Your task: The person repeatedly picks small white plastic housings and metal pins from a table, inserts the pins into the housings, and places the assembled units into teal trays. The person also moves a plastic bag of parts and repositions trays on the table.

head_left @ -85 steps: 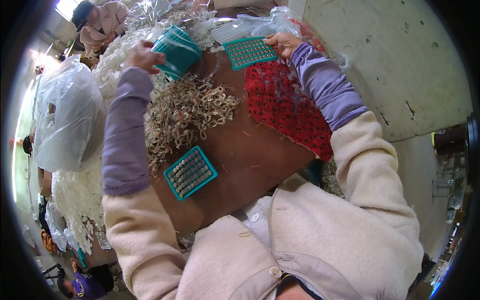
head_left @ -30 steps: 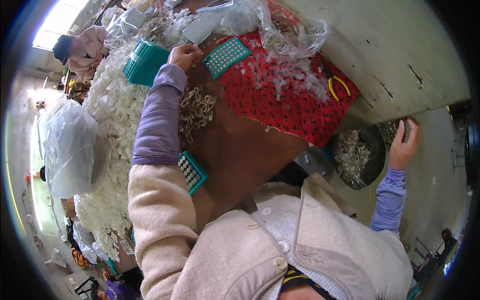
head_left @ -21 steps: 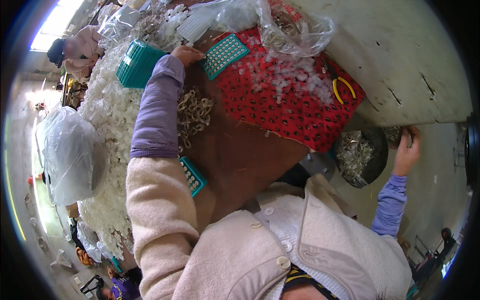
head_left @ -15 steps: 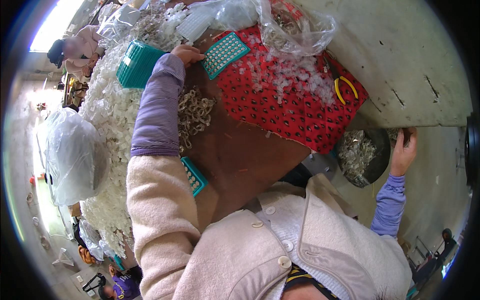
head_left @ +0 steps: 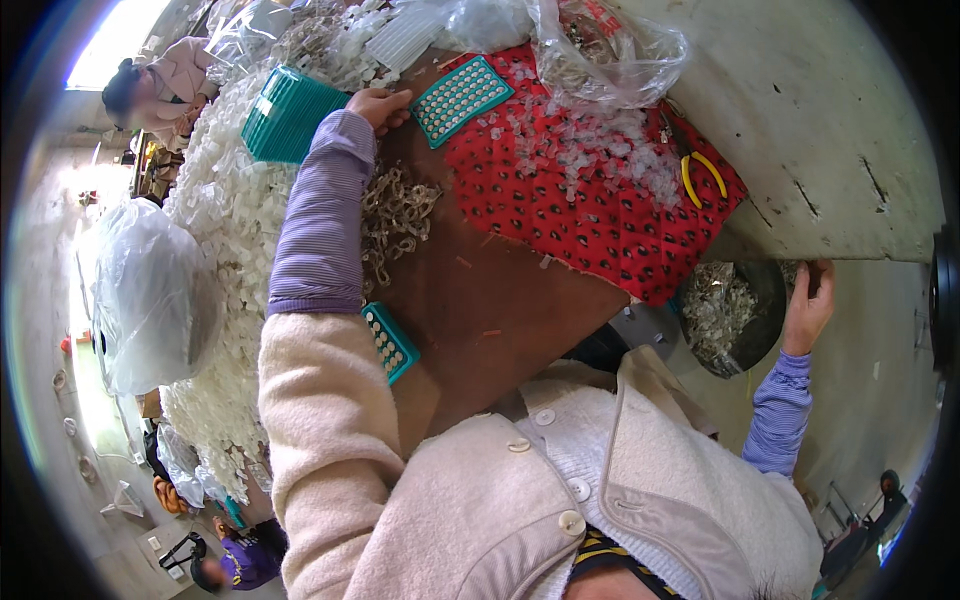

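Note:
My left hand (head_left: 380,107) reaches over the table, its fingers loosely bent and apart with nothing visible in them. Its fingertips are just beside the near left corner of a teal tray (head_left: 463,100) holding rows of small round pale pieces. To the left of that hand stands a stack of teal trays (head_left: 290,115). Another teal tray (head_left: 390,343) with round pieces is partly hidden by my left sleeve. My right hand (head_left: 808,308) is at the table's right edge beside a dark bucket (head_left: 735,315) of clear scraps. Its fingers are spread, with nothing visible in them.
Translucent plastic pieces (head_left: 215,300) are heaped along the left. Clear linked strips (head_left: 400,210) lie nearer the middle. Yellow-handled pliers (head_left: 703,180) and loose bits rest on a red patterned cloth (head_left: 600,235). A clear bag (head_left: 620,70) sits behind. Two people are at the left.
My left fingertips have come slightly away from the tray's corner, which they were touching before. My right hand stays at the table edge. The whole view has shifted a little.

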`<state>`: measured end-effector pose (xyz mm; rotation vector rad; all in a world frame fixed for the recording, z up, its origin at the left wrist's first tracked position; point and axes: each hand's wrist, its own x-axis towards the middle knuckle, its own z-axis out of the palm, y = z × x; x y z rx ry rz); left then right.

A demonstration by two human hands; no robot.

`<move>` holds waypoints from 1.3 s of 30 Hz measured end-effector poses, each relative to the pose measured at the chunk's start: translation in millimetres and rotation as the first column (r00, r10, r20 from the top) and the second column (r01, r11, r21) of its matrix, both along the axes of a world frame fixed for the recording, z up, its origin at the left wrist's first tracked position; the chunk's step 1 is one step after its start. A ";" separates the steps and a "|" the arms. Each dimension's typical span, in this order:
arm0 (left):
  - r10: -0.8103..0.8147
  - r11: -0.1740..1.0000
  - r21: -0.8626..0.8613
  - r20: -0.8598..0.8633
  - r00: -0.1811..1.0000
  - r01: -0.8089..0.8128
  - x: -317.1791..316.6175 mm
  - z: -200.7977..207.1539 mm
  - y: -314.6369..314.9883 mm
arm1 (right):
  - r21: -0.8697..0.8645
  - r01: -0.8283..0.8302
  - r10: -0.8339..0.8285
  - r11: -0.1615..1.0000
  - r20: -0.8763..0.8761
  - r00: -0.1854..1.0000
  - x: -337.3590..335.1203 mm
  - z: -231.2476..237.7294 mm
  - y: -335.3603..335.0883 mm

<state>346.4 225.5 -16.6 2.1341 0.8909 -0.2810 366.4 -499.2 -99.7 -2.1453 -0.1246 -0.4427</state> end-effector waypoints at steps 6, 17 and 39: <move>-0.095 0.988 0.117 -0.015 0.995 0.096 5.1 -2.7 -0.3 | 0.072 0.105 -0.108 0.992 0.049 0.993 -3.6 21.0 9.2; -0.321 0.933 0.357 0.751 0.577 0.055 -188.3 136.1 -65.8 | -0.053 -0.518 0.477 0.853 0.482 0.735 -63.0 101.9 134.1; 0.323 0.755 0.293 0.613 0.721 -0.587 -462.0 13.7 -196.9 | -0.825 -0.564 0.999 -0.032 -0.009 -0.045 -231.9 120.3 557.6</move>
